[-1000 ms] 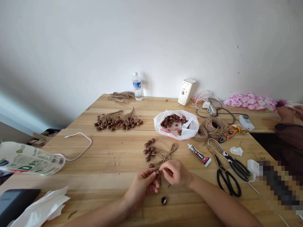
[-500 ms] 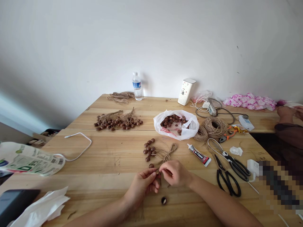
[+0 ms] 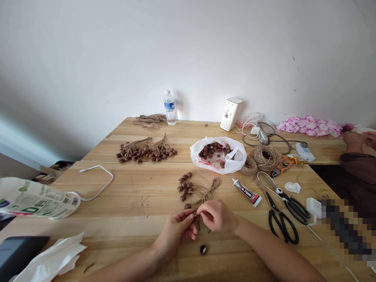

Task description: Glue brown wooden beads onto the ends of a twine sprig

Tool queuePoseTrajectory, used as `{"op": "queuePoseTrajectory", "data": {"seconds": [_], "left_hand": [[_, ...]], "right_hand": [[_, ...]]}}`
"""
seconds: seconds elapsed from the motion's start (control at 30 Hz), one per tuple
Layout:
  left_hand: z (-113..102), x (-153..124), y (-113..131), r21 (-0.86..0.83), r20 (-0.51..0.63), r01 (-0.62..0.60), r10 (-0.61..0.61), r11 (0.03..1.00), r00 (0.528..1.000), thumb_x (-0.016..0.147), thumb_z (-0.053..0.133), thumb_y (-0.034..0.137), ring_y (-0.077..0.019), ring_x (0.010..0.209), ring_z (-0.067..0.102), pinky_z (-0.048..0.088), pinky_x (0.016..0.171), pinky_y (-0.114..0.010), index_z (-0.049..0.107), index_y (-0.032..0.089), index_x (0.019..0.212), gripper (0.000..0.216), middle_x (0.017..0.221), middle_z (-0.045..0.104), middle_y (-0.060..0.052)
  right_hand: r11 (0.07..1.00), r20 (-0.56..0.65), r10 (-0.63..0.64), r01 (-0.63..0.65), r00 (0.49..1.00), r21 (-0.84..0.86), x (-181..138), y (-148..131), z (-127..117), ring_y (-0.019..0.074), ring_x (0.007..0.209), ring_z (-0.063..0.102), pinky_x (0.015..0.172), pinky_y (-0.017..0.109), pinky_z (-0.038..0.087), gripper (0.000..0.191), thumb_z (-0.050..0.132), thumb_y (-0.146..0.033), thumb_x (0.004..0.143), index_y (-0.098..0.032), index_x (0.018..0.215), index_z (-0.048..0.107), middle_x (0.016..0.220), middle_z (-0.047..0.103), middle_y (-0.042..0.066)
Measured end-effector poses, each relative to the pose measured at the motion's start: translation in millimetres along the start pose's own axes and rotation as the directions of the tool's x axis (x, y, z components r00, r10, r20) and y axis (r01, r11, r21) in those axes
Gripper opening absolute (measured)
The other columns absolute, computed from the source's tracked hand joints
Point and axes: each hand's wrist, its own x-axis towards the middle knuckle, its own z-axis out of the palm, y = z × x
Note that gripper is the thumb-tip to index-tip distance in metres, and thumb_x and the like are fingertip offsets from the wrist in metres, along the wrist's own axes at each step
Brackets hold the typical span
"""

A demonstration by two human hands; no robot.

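Observation:
My left hand (image 3: 176, 230) pinches a small brown nut (image 3: 194, 213) at its fingertips, low in the middle of the wooden table (image 3: 132, 196). My right hand (image 3: 216, 215) is closed right beside it, pinching a piece of jute twine against the nut. Just beyond my fingers lies a twine bundle with nuts (image 3: 194, 188) tied on. A loose nut (image 3: 203, 249) lies on the table near my wrists.
A white bag of nuts (image 3: 219, 154), a glue tube (image 3: 247, 192), black scissors (image 3: 283, 213), twine coils (image 3: 263, 158) and pliers (image 3: 280, 167) lie right of centre. Finished nut bundles (image 3: 145, 150), a water bottle (image 3: 169, 107) and a white cable (image 3: 94, 184) sit left. Another person's hands (image 3: 357, 139) are at far right.

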Motion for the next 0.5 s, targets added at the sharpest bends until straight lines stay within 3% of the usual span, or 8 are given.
{"op": "queuePoseTrajectory", "data": {"seconds": [0.37, 0.5], "left_hand": [[-1.3, -0.4, -0.8, 0.003, 0.010, -0.001, 0.001, 1.000, 1.000, 0.065, 0.077, 0.034, -0.0103, 0.043, 0.056, 0.046, 0.046, -0.021, 0.063, 0.010, 0.088, 0.036, 0.052, 0.067, -0.002], [0.2, -0.3, 0.3, -0.004, -0.007, -0.002, 0.002, 1.000, 1.000, 0.061, 0.080, 0.035, -0.0107, 0.043, 0.057, 0.047, 0.045, -0.021, 0.063, 0.010, 0.084, 0.037, 0.053, 0.067, -0.002]], "right_hand": [[0.999, -0.021, 0.029, -0.028, 0.999, 0.046, 1.7, -3.6, -1.8, 0.0128, 0.056, 0.056, 0.057, 0.023, 0.045, 0.017, 0.043, -0.012, 0.082, -0.019, 0.090, 0.056, 0.070, 0.066, 0.003], [0.988, -0.092, 0.111, -0.100, 0.990, 0.116, 5.2, -11.6, -9.8, 0.0110, 0.053, 0.052, 0.054, 0.022, 0.044, 0.016, 0.044, -0.012, 0.083, -0.019, 0.092, 0.056, 0.076, 0.066, 0.003]]}}
